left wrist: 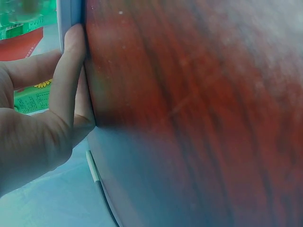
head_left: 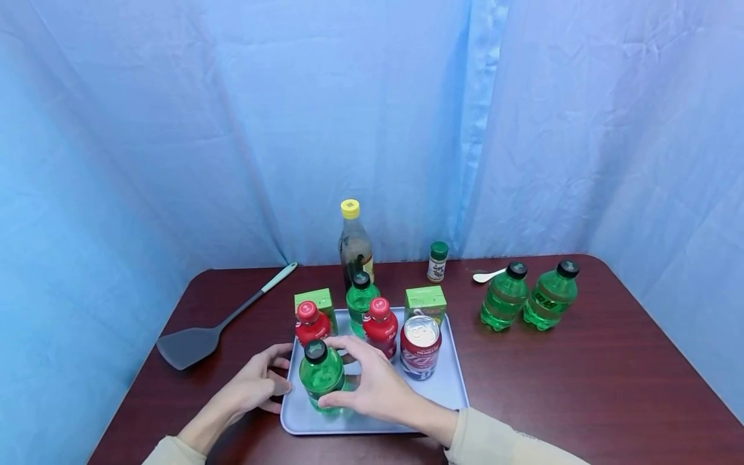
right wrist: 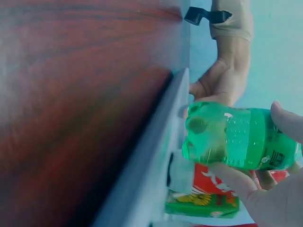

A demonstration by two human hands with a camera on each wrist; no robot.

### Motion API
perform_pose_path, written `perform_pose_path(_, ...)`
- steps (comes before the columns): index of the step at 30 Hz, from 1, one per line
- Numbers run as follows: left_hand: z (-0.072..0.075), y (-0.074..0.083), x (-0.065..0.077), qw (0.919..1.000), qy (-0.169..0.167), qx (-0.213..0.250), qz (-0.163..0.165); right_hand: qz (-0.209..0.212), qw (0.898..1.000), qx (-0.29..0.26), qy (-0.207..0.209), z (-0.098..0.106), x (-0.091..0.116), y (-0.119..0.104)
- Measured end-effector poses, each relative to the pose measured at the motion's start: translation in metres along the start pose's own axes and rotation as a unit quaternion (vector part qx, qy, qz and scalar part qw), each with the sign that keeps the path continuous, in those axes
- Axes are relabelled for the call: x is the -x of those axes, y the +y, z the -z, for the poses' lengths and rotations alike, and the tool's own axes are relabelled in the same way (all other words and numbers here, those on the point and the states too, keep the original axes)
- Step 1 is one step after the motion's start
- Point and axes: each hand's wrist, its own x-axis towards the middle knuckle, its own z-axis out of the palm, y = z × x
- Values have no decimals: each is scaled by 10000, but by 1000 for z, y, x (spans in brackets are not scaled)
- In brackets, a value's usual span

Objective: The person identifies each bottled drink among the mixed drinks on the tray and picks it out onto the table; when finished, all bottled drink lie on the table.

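Note:
My right hand point(head_left: 378, 384) holds a green soda bottle point(head_left: 321, 376) with a black cap, thumb on the near side and fingers behind. In the right wrist view the bottle point(right wrist: 232, 137) is close over the light blue tray point(head_left: 436, 413), at its front left. My left hand point(head_left: 256, 381) rests at the tray's left edge, fingertips against the outer wall; the left wrist view has a finger point(left wrist: 66, 90) along that wall. Also on the tray are two red bottles point(head_left: 380, 329), a drink can point(head_left: 421, 349), another green bottle point(head_left: 360, 303) and two green cartons point(head_left: 425, 302).
A grey spatula point(head_left: 192, 347) lies at the left of the dark wooden table point(head_left: 552, 394). Behind the tray stand a yellow-capped bottle point(head_left: 354, 245) and a spice jar point(head_left: 438, 261). Two more green bottles point(head_left: 504, 297) and a white spoon point(head_left: 487, 276) are at the right.

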Motion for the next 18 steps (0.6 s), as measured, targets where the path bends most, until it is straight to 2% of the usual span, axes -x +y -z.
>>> perform_pose_path(7,0,1,1,10000,-38,-12,-22,265,9992,158,-255,16,7,-18)
perform_pose_path(13,0,1,2,10000,-45,-34,-4,175,9986,-94,-491,35,14,-30)
perform_pose_path(18,0,1,2,10000,-26,-16,-2,5,9991,-109,-410,49,20,-38)
